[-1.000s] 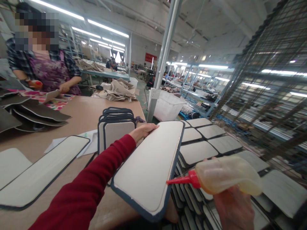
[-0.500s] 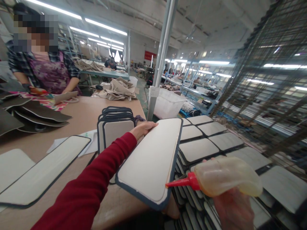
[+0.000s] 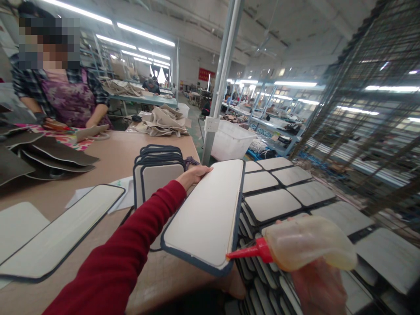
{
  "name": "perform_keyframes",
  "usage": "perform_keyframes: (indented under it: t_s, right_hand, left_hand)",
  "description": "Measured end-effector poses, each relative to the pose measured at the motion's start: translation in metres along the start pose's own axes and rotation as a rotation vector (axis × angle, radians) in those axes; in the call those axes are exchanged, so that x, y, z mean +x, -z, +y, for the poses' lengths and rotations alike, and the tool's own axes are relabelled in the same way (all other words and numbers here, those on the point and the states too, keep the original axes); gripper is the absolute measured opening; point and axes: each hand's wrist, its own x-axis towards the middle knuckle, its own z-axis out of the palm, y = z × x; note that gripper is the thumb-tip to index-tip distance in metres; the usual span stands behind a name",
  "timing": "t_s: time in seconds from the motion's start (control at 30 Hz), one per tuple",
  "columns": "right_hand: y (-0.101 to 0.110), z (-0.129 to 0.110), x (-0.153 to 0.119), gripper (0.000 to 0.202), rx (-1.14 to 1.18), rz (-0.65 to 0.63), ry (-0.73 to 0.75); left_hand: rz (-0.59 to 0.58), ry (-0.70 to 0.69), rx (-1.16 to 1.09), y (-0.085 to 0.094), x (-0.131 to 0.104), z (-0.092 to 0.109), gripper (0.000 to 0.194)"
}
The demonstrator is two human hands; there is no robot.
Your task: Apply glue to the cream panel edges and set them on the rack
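My left hand (image 3: 196,176) grips the far left edge of a long white panel (image 3: 203,214) with rounded corners and a dark blue border, holding it tilted above the table's edge. In my right hand (image 3: 320,282) is a translucent squeeze bottle (image 3: 308,243) with yellowish liquid inside and a red nozzle. The nozzle tip (image 3: 231,256) meets the panel near its close right corner. A thin yellowish line runs along the panel's right edge. My right fingers are partly hidden behind the bottle.
Similar bordered panels (image 3: 160,179) stand in a stack on the brown table (image 3: 121,144); another panel (image 3: 72,232) lies at left. Rows of panels (image 3: 272,203) fill the right side. A metal post (image 3: 219,83) rises ahead. A co-worker (image 3: 70,96) handles material across the table.
The panel has turned slightly and its near end has risen a little. The nozzle stays at about the same spot by the near right corner.
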Motion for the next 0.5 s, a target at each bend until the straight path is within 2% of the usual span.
perform_keyframes:
  t_s: [0.23,0.5]
  right_hand:
    - [-0.003,0.000,0.005,0.055,-0.005,0.087,0.045]
    - [-0.001,-0.003,0.001,0.062,-0.082,0.282,0.101]
  left_hand:
    - [0.064,0.010,-0.091,0.010,-0.001,0.002,0.022]
    - [0.148,-0.010,-0.234,0.022,0.008,0.004,0.021]
